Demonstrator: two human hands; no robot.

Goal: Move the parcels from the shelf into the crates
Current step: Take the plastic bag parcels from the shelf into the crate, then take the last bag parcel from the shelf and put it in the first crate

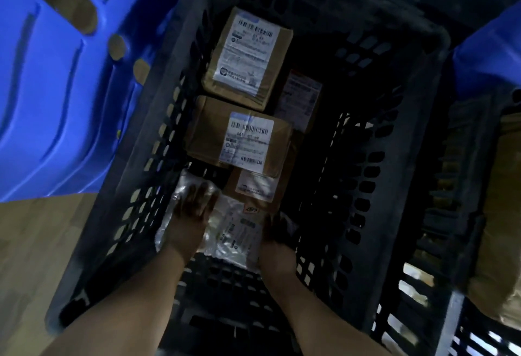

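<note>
Both bare forearms reach down into the dark slotted plastic crate (127, 175). The left hand (194, 203) lies flat with its fingers spread on top of a clear crinkled plastic mailer bag with a white label (231, 231), which rests on the crate floor at the near end. The right hand (277, 231) is at the bag's right edge, deep in shadow; I cannot tell whether it grips the bag or only touches it.

Just beyond the bag sits a small brown cardboard box with a white label (253, 189), partly under a larger brown cardboard box with a barcode label (242, 138). Further on, touching that one, lies a third brown cardboard box bearing a long white shipping label (248, 57). A flat parcel with an orange-topped label (301, 99) lies lower down beside these two, to their right.

A bright blue plastic container (56, 88) stands against the crate's left side, above pale wooden floor (33, 243).
</note>
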